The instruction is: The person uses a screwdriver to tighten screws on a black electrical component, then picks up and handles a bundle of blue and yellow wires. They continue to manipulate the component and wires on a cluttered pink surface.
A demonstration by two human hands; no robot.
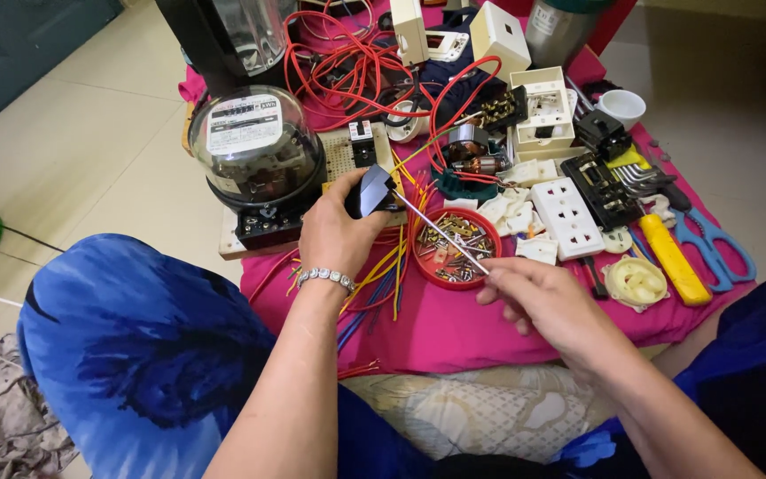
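Fingers of my left hand (340, 232) wrap a small black device (371, 190), the grip pinching it by its sides just above the red bowl (455, 249). My right hand (550, 300) sits just right of and below that bowl, thumb and fingers pressed together on the near end of a thin metal rod (441, 232). The rod slants across the bowl, its far tip touching the black device at the bowl's upper left. I cannot tell whether the rod is a screwdriver shaft or a probe.

Screws and small metal bits fill the red bowl. Left of the bowl, beyond my left hand, stands a glass-domed meter (257, 151) on a wooden board (228, 241). Yellow, red and blue wires (383, 279) fan out from under my left hand, just left of the bowl. Right of the bowl lies a white socket strip (569, 215), and farther right a yellow-handled tool (674, 259) and blue scissors (716, 245). A round cream fitting (635, 280) rests just above my right hand, right of the bowl. Behind the bowl, red cable (339, 71) loops in a tangle. All of it lies on a pink cloth (454, 333) spread on the floor.
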